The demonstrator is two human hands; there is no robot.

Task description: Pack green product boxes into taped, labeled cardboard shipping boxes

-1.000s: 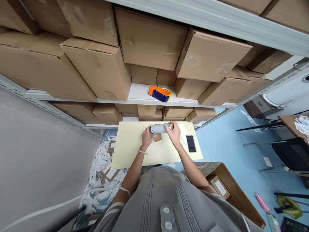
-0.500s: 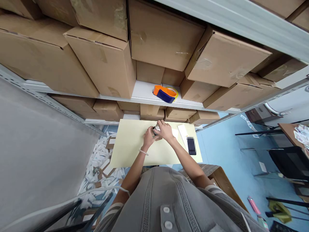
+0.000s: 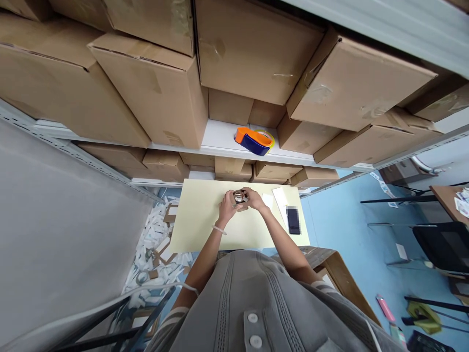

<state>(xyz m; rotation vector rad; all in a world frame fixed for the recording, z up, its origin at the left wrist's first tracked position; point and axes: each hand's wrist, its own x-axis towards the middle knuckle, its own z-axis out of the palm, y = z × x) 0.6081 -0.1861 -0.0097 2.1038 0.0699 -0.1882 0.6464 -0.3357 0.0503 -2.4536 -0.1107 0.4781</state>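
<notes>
While one open carton [image 3: 342, 274] is standing by the near right corner of the tabletop [image 3: 205, 225], one dark phone [image 3: 293, 220] is lying along the right edge, toward that same corner. One pale wristband [image 3: 219, 229] is circling the wrist of the left hand [image 3: 227, 205], which is curling narrowly around the left side of one can [image 3: 239, 196]. From the other side, the right hand [image 3: 252, 198] is gripping the right of it, so the two are holding the can between them near the middle of the far edge, its shiny round end facing up. One piece of brown cardboard [image 3: 242, 209] is showing at the can's near side; whether it is touching, I cannot tell. To the right, one long white paper [image 3: 280, 203] is reaching from beside the phone toward the far edge, and one small white paper [image 3: 267, 199] is lying just left of it. Beyond, one orange and blue tape dispenser [image 3: 254, 141] is resting near the front edge of one white shelf [image 3: 216, 133], where at least ten cardboard boxes [image 3: 240, 54] are crowding around.
</notes>
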